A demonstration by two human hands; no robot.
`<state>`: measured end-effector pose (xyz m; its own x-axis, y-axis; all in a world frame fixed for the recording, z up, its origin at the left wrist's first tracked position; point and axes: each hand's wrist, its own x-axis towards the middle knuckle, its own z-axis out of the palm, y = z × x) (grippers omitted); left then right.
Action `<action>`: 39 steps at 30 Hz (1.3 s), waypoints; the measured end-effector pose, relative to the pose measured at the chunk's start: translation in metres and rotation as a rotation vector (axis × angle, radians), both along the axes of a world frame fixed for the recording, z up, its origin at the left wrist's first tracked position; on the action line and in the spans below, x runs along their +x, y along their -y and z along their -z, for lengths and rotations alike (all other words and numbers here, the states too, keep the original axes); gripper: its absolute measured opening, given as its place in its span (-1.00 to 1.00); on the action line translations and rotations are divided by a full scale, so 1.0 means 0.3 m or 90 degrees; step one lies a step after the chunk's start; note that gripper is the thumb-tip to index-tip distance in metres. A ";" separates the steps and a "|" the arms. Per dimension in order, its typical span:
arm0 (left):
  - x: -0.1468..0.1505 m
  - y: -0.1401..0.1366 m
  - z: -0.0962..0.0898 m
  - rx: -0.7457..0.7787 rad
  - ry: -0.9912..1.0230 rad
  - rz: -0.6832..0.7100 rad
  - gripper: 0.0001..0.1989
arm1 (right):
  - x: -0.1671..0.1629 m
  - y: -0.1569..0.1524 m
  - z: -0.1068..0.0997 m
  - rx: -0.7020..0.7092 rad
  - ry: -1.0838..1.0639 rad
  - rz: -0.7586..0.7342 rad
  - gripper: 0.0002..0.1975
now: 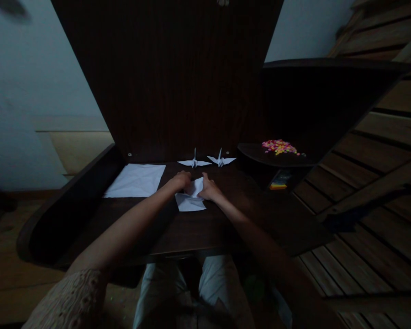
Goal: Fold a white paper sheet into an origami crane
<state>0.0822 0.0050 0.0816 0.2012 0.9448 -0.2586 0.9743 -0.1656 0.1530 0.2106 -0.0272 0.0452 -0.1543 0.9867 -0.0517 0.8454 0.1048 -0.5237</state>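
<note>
A partly folded sheet of white paper (191, 204) lies on the dark desk in front of me, one flap raised between my hands. On its left side my left hand (182, 180) grips the edge, fingers curled. My right hand (209, 188) holds the raised flap from the right, its thumb and fingers closed on the paper. Some fingertips are hidden behind the sheet. Just beyond stand two white paper cranes, a left crane (194, 162) and a right crane (221, 161), wings spread. A flat, creased white sheet (137, 180) rests to the left.
A small corner shelf (260, 154) at right bears a heap of pink and yellow bits (280, 146). Beneath it sits a yellow-edged item (278, 186). The desk has a raised left side panel (68, 201) and a tall back panel (171, 82). Wooden slats (373, 155) stand at far right.
</note>
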 end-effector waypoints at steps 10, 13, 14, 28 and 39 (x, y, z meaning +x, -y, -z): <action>-0.002 -0.002 0.005 0.071 -0.090 0.099 -0.56 | -0.005 0.092 -0.010 0.263 0.124 -0.048 -0.21; -0.017 0.002 0.014 0.101 -0.081 0.143 -0.63 | -0.004 0.110 -0.018 0.344 0.221 -0.145 -0.62; -0.021 0.004 0.018 0.112 -0.079 0.153 -0.65 | -0.007 0.114 -0.020 0.349 0.244 -0.169 -0.70; -0.076 0.037 0.055 0.188 -0.049 0.206 -0.73 | -0.067 0.129 -0.003 0.277 0.340 -0.241 -0.65; -0.053 0.027 0.085 0.156 -0.051 0.180 -0.76 | -0.100 0.151 -0.021 0.245 0.427 -0.272 -0.54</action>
<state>0.0664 -0.0032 0.0560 0.4511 0.8906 -0.0576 0.8921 -0.4518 0.0006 0.1805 -0.0725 0.0516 -0.5703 0.8192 0.0605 0.8103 0.5489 0.2053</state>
